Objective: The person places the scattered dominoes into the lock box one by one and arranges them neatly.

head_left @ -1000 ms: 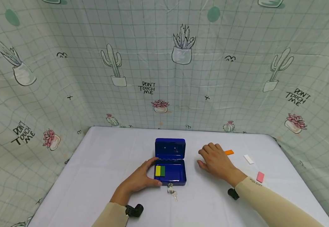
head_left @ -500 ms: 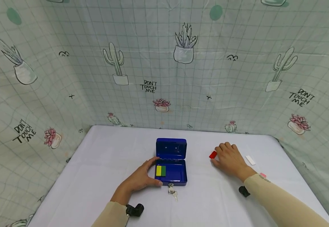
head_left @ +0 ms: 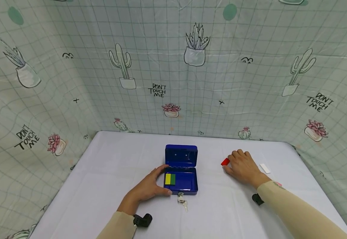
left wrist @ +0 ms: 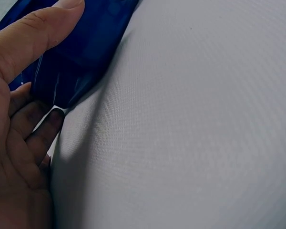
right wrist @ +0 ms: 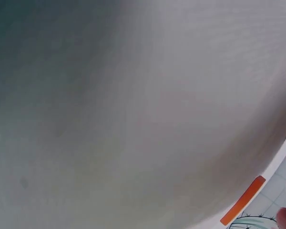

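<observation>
A blue metal cash box [head_left: 196,182] stands on the white table, its lid [head_left: 181,155] raised at the back. My left hand [head_left: 144,190] grips its left side, thumb at the front corner and fingers towards the back. Inside, at the left, a yellow block [head_left: 168,179] lies beside a green block [head_left: 173,179]. A small key ring with keys [head_left: 185,205] hangs from the front lock. To the right of the box, my right hand [head_left: 243,167] pinches a small red block [head_left: 225,162] between thumb and fingers, close over the table.
Beyond my right hand lies a white block [head_left: 264,168]. A pink block [head_left: 278,184] shows partly behind the right sleeve. An orange block [right wrist: 243,200] appears in the right wrist view, hidden behind the hand in the head view. A patterned curtain [head_left: 173,83] borders the table.
My right hand has moved right, away from the box, and its fingers have come onto the red block, which now shows. The orange block has gone behind the hand. My left hand stays put.
</observation>
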### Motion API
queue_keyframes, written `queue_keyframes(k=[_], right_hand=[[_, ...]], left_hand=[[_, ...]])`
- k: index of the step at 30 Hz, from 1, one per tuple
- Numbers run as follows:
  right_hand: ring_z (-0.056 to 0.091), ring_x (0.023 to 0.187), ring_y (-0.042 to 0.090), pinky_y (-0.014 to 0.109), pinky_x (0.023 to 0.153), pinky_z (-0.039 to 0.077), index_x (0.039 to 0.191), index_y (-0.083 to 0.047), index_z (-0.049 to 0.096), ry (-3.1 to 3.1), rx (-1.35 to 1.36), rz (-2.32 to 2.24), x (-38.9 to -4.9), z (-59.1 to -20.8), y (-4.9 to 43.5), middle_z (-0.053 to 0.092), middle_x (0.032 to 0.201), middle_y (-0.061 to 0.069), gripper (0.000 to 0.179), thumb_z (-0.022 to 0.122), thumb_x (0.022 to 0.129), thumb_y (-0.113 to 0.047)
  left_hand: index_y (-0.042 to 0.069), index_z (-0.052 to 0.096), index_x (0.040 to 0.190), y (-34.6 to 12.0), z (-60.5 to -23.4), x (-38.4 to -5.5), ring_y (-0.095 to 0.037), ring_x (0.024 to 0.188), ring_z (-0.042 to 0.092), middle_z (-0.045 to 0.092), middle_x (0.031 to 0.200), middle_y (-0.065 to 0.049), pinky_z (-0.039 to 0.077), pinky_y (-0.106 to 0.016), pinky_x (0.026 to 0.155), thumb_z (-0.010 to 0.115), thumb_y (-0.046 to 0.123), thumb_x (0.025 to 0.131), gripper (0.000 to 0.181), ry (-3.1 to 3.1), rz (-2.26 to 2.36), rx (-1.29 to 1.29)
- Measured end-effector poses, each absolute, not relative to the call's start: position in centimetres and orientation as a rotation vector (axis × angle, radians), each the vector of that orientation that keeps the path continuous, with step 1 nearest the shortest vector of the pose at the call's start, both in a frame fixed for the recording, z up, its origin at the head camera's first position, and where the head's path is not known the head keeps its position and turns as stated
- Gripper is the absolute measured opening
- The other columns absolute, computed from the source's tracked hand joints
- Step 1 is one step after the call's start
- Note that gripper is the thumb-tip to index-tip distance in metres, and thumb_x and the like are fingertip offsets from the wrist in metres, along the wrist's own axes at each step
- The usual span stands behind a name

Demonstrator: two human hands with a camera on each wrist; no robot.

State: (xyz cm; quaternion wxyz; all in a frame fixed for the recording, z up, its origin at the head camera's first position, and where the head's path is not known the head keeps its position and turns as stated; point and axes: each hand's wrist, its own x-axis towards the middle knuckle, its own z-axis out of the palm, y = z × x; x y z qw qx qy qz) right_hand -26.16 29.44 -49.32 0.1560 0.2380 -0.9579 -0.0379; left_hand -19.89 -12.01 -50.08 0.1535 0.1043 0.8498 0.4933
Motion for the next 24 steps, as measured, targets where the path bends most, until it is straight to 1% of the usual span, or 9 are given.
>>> queue_keyframes(k=[5, 10, 13, 17, 24], right_hand=[[0.053, 0.092, 0.03, 0.046, 0.078, 0.042, 0.102, -0.005, 0.07, -2.771, 0.702, -0.091, -25.88, -49.14, 29.18, 0.063, 0.098, 0.009, 0.032, 0.071, 0.094, -0.036], [0.052, 0.092, 0.028, 0.043, 0.079, 0.041, 0.104, -0.005, 0.071, -2.767, 0.737, -0.087, -25.64, -49.23, 29.2, 0.065, 0.1, 0.008, 0.027, 0.07, 0.092, -0.03], [0.051, 0.092, 0.027, 0.041, 0.079, 0.039, 0.103, -0.007, 0.07, -2.77, 0.759, -0.086, -25.52, -49.24, 29.37, 0.063, 0.099, 0.006, 0.026, 0.07, 0.091, -0.03], [0.051, 0.093, 0.026, 0.04, 0.079, 0.039, 0.103, -0.008, 0.07, -2.771, 0.776, -0.081, -25.5, -49.17, 29.6, 0.062, 0.099, 0.005, 0.028, 0.072, 0.091, -0.032], [0.051, 0.092, 0.026, 0.041, 0.079, 0.04, 0.103, -0.006, 0.069, -2.755, 0.771, -0.067, -25.61, -49.25, 29.67, 0.063, 0.099, 0.006, 0.03, 0.074, 0.091, -0.033]], left_hand=[[0.028, 0.039, 0.163, -11.97, -50.17, -19.8, -0.045, 0.159, 0.026, 0.031, 0.172, -0.015, 0.022, -0.075, 0.122, 0.097, 0.035, 0.074, 0.107, 2.429, 1.422, 0.299], [0.027, 0.039, 0.163, -11.96, -50.14, -19.76, -0.045, 0.159, 0.026, 0.031, 0.172, -0.015, 0.022, -0.075, 0.122, 0.097, 0.036, 0.073, 0.108, 2.436, 1.418, 0.303], [0.027, 0.039, 0.163, -11.96, -50.08, -19.79, -0.045, 0.159, 0.027, 0.031, 0.172, -0.016, 0.022, -0.075, 0.122, 0.097, 0.036, 0.073, 0.108, 2.437, 1.418, 0.306], [0.026, 0.039, 0.163, -12.0, -50.08, -19.88, -0.044, 0.159, 0.026, 0.031, 0.172, -0.016, 0.022, -0.074, 0.123, 0.097, 0.036, 0.074, 0.108, 2.435, 1.417, 0.314], [0.025, 0.039, 0.163, -11.97, -50.08, -19.94, -0.044, 0.159, 0.027, 0.031, 0.172, -0.016, 0.022, -0.073, 0.123, 0.097, 0.036, 0.073, 0.108, 2.443, 1.415, 0.319]])
